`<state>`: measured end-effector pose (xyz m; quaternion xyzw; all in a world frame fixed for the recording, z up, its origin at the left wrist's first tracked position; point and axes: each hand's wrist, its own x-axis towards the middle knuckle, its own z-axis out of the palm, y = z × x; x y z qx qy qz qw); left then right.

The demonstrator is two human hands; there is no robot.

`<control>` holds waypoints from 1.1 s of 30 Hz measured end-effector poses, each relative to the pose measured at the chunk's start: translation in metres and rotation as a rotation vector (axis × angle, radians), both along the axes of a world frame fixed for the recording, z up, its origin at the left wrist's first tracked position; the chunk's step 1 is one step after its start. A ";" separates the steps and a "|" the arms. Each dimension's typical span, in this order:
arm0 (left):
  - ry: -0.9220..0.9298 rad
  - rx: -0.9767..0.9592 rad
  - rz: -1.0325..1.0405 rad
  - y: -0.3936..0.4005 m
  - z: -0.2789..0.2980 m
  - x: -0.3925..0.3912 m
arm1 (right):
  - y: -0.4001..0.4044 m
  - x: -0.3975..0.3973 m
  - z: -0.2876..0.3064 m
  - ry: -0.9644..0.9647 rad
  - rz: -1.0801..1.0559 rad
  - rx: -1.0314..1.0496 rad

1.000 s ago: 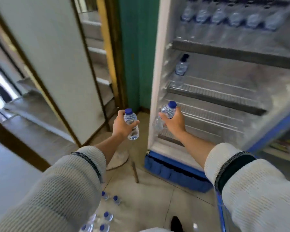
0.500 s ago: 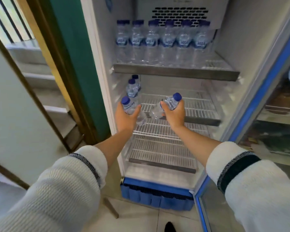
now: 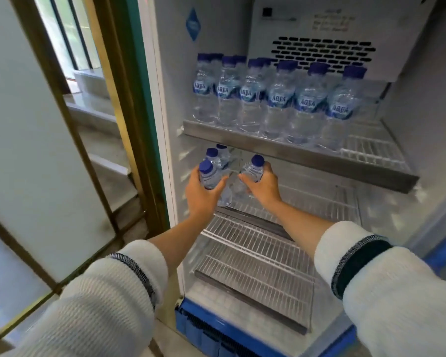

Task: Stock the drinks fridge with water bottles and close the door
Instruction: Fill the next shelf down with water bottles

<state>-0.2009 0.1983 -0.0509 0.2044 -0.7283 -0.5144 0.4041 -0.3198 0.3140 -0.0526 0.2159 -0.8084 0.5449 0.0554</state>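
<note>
Left hand: the left hand (image 3: 204, 195) grips a small water bottle (image 3: 209, 176) round its body, blue cap up, bottle close to upright, held at the left front of the second shelf
Right hand: the right hand (image 3: 264, 185) grips a second bottle (image 3: 251, 171) round its body, cap tilted toward upper right, just beside the left one; fingers wrapped over the far side
Hands relative: near each other, not touching; both reach into the fridge at the level of the second shelf (image 3: 319, 202)
Contact with shelf: cannot tell whether either held bottle's base rests on the wire
Already on second shelf: two bottles (image 3: 218, 157) stand one behind the other at the left wall, just behind the left-hand bottle
Top shelf: a front row of labelled bottles (image 3: 278, 99), blue caps, upright and close together, with more caps visible behind at the left; right end of the top shelf (image 3: 371, 148) shows bare wire
Lower shelves: two wire racks (image 3: 255, 253) under the forearms
Fridge: the fridge (image 3: 170, 73) stands open, white interior, vent grille at the upper back, blue kick panel (image 3: 216, 328) at the base
Sleeves: white knit, dark-trimmed cuffs pushed up on both forearms
Surroundings: a gold-framed panel (image 3: 36, 137) and steps to the left of the fridge
</note>
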 end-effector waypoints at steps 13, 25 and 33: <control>-0.228 -0.241 -0.023 -0.022 0.002 -0.026 | -0.027 -0.044 -0.003 -0.255 0.109 0.119; -0.196 -0.279 -0.012 -0.026 -0.005 -0.030 | -0.035 -0.043 -0.044 -0.322 0.084 0.150; -0.154 -0.281 -0.011 -0.029 -0.011 -0.031 | -0.042 -0.049 -0.035 -0.361 0.139 0.241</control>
